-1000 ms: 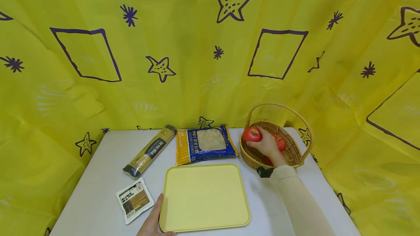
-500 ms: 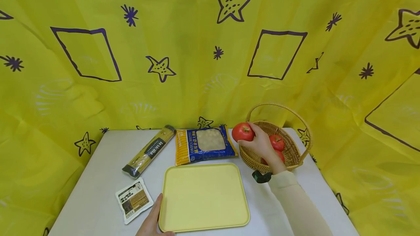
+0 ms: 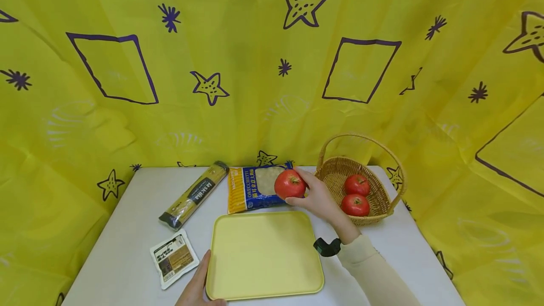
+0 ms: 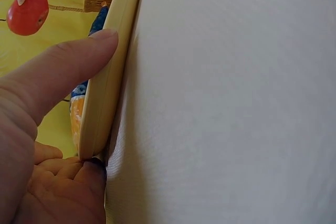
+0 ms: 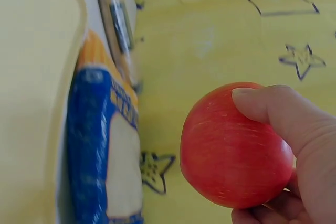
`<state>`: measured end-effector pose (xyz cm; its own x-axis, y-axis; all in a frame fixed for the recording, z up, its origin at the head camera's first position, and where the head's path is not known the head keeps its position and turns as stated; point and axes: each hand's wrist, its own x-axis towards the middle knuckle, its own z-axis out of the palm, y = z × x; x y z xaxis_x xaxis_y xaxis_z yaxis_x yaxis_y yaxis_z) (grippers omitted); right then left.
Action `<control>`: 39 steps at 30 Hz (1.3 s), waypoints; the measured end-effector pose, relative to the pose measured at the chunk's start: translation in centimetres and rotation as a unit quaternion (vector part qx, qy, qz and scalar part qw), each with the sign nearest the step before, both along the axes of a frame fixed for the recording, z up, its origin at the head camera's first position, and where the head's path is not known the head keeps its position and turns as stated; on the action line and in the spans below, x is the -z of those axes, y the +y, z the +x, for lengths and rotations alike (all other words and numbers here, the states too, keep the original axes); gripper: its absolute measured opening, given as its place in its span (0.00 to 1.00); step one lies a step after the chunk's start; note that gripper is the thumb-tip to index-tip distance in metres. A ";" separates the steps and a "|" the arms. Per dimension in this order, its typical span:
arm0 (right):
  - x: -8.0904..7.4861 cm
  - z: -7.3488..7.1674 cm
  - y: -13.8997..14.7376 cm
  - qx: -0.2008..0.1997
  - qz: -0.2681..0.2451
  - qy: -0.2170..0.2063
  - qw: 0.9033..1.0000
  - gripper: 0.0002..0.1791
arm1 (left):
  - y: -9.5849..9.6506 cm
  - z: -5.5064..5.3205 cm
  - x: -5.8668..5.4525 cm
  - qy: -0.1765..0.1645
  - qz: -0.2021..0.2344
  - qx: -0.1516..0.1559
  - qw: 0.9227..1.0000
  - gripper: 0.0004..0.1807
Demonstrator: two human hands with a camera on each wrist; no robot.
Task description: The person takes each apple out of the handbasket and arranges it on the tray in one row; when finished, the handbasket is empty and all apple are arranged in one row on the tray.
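My right hand point(image 3: 316, 197) holds a red apple point(image 3: 290, 184) in the air, over the front right of the blue and yellow orecchiette bag point(image 3: 250, 192) and behind the tray. In the right wrist view, the thumb lies across the apple point(image 5: 233, 148) and fingers curl beneath it. A pale yellow tray point(image 3: 265, 256) lies flat on the table. At its front left corner, my left hand point(image 3: 197, 284) grips the rim. The left wrist view has the thumb along the tray's outer wall point(image 4: 100, 108), with the other fingers around the corner. The wicker basket point(image 3: 329, 174) contains two more red apples point(image 3: 356, 195).
A long pack of spaghetti point(image 3: 195, 195) lies left of the orecchiette bag. Nearer me, a small white-edged packet point(image 3: 174, 259) lies left of the tray. The basket's tall handle point(image 3: 361, 137) arches up. A yellow patterned curtain point(image 3: 246, 131) hangs behind the white table point(image 3: 127, 230).
My right hand has lifted the apple out of the basket and carried it left, past the basket rim to the orecchiette bag. The left hand stays at the tray's corner.
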<state>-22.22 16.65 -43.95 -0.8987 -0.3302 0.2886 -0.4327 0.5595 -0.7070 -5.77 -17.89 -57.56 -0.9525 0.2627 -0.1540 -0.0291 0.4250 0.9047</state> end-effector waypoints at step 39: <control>8.7 7.1 -10.8 -0.189 0.014 -0.086 0.978 0.44 | 0.1 -0.2 0.0 -0.014 -0.011 -0.007 1.000 0.67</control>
